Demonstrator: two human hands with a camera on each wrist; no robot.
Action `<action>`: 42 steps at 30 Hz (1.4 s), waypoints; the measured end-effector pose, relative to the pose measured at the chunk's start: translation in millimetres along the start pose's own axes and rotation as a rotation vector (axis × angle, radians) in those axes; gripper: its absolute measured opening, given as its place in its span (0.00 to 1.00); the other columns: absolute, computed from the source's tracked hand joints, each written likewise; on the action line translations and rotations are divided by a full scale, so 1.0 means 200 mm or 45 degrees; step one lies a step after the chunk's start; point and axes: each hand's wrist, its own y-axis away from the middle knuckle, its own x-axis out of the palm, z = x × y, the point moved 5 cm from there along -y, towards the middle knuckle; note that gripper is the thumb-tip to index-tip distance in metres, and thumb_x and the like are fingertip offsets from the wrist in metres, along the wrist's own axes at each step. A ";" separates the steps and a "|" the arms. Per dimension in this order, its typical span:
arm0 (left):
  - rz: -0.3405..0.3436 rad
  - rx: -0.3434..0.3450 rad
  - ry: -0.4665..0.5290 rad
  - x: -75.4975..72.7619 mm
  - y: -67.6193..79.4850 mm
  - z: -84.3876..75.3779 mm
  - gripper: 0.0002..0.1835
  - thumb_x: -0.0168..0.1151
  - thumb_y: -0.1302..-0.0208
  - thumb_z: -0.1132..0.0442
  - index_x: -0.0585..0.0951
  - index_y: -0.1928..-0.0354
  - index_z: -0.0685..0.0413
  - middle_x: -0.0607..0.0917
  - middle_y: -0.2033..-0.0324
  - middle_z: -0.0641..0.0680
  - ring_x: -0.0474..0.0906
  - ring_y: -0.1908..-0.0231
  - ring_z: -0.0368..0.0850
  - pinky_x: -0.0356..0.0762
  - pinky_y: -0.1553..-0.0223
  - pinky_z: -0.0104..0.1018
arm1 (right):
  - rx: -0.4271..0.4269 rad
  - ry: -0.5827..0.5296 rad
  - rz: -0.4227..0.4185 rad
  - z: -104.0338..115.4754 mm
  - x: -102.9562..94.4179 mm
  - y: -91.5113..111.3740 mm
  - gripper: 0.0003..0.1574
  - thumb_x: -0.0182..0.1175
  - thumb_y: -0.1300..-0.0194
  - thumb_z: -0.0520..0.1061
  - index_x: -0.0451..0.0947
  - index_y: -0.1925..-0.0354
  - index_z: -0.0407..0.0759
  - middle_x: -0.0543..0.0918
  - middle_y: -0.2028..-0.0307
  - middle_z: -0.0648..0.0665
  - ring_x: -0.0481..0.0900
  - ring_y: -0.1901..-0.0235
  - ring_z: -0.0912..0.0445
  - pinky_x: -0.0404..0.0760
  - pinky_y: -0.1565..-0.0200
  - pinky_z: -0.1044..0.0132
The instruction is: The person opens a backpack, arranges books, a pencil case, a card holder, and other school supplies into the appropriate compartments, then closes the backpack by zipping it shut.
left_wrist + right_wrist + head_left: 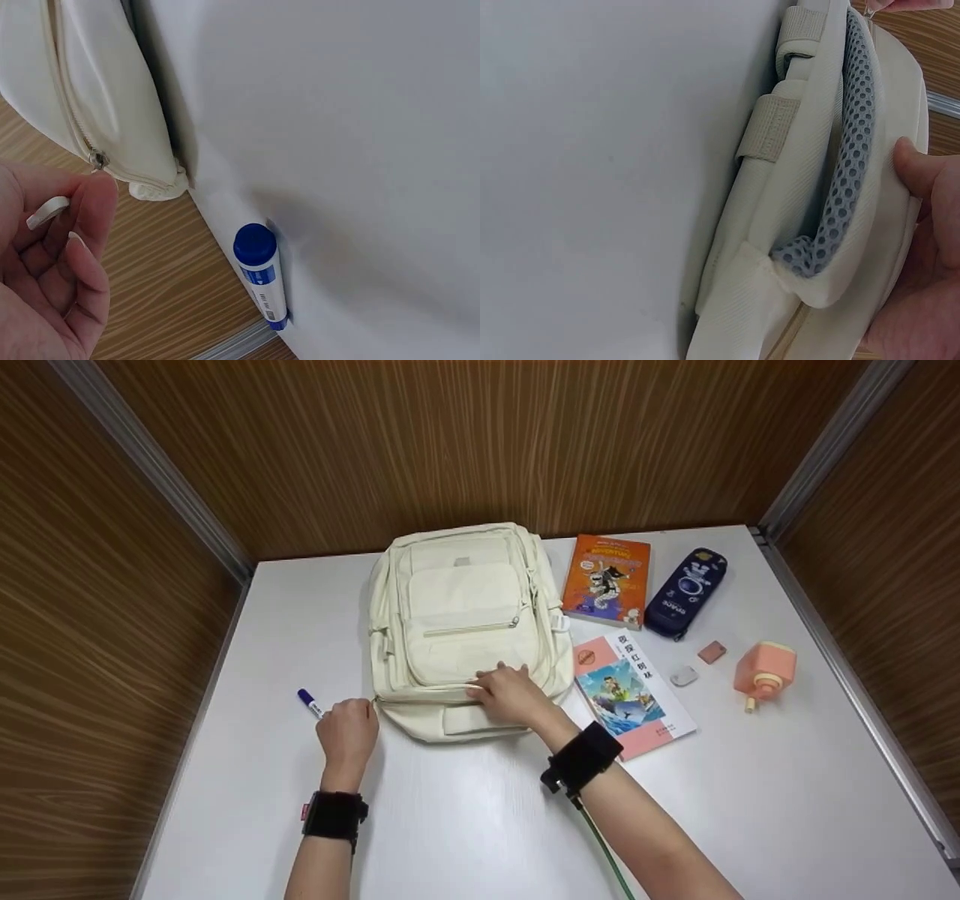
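Observation:
A cream backpack (469, 592) lies front side up on the white table, its grab handle side towards me. At its near left corner my left hand (349, 731) pinches a zipper pull (49, 212); the metal zipper slider (98, 159) shows just beyond the fingertips. My right hand (514, 697) grips the near edge of the backpack, thumb (911, 161) on the near side and fingers over the front panel. The padded grab handle with grey mesh (849, 165) hangs beside that thumb. A blue-capped marker (259, 274) lies left of my left hand.
Right of the backpack lie an orange book (609, 577), a pink and white book (630, 697) and a navy pencil case (686, 592). Farther right are a small pink block (712, 652), a white rounded item (683, 676) and a pink pump-topped bottle (765, 667). Wood-grain panels (480, 450) wall the table.

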 end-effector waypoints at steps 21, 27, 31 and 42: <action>0.193 -0.118 -0.018 0.18 -0.26 0.15 0.13 0.58 0.38 0.66 0.81 0.80 0.63 0.83 0.77 0.65 0.80 0.75 0.67 0.73 0.76 0.59 | -0.090 -0.043 0.095 -0.02 -0.01 0.05 0.22 0.55 0.28 0.56 0.86 0.53 0.42 0.79 0.41 0.43 0.59 0.34 0.30 0.46 0.39 0.25; 0.203 -0.147 -0.005 0.22 -0.33 0.18 0.14 0.57 0.35 0.66 0.80 0.79 0.64 0.84 0.75 0.66 0.80 0.74 0.67 0.74 0.74 0.59 | -0.104 -0.053 0.117 -0.02 -0.02 0.07 0.22 0.55 0.28 0.56 0.86 0.52 0.41 0.79 0.41 0.43 0.59 0.33 0.31 0.47 0.39 0.26; 0.181 -0.170 0.014 0.25 -0.38 0.19 0.14 0.57 0.35 0.65 0.82 0.76 0.64 0.85 0.73 0.66 0.81 0.72 0.68 0.74 0.73 0.59 | -0.094 -0.055 0.124 -0.02 -0.03 0.07 0.22 0.55 0.28 0.56 0.85 0.52 0.42 0.79 0.41 0.43 0.59 0.33 0.31 0.46 0.38 0.27; 0.147 -0.250 0.052 0.29 -0.44 0.22 0.15 0.57 0.34 0.64 0.82 0.77 0.64 0.85 0.73 0.66 0.81 0.71 0.68 0.74 0.71 0.59 | -0.097 -0.074 0.147 -0.02 -0.03 0.06 0.23 0.55 0.28 0.56 0.84 0.50 0.40 0.78 0.40 0.42 0.58 0.33 0.31 0.45 0.38 0.27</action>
